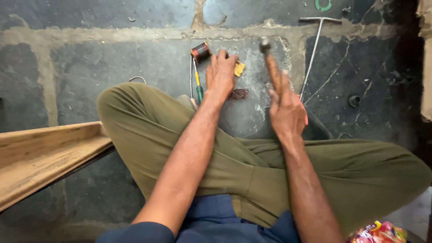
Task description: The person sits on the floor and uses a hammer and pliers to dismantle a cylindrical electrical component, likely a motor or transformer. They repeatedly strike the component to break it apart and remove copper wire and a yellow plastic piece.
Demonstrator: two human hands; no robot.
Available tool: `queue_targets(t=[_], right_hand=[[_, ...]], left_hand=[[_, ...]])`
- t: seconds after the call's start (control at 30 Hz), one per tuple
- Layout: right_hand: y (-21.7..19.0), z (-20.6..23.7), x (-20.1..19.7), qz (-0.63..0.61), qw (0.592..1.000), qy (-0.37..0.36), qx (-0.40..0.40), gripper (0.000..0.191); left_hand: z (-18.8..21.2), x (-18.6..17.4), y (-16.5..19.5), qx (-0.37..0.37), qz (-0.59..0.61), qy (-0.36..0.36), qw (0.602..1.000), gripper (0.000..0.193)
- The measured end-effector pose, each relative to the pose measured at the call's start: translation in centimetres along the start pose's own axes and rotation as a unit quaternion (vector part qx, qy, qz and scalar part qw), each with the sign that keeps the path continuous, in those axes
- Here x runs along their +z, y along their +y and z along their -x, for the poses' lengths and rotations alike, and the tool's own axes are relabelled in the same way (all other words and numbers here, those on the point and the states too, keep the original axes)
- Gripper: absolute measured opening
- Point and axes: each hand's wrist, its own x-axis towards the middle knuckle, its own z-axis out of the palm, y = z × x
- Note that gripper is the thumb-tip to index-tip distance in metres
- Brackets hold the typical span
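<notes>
Right grip (285, 110) is wrapped tight round a wooden-handled hammer (271, 67), head up near top centre of the frame. Left grip (220, 74) is pressed flat, fingers together, on a small yellow piece (239, 68) on the stone floor (90, 67), copper wire spool (200, 52) just beside it.

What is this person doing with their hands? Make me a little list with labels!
right hand: right hand holds a wooden-handled hammer, head raised
left hand: left hand presses on the stone floor, beside a yellow scrap
near left hand: copper wire spool, screwdriver
further right: T-handled metal rod
seated: cross-legged, olive trousers
</notes>
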Motion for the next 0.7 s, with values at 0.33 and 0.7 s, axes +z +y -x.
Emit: queue_targets(t=[0.33, 0.7], right_hand=[[3.0, -0.8, 0.8, 0.014, 0.994, -0.019, 0.109, 0.061], [1.1, -1.9, -1.4, -0.001, 0.999, 0.026, -0.03, 0.087]], left_hand=[[-0.2, -4.0, 4.3, 0.091, 0.181, 0.097, 0.974, 0.018], [0.7, -11.2, 8.9, 0.363, 0.168, 0.121, 0.908, 0.02]])
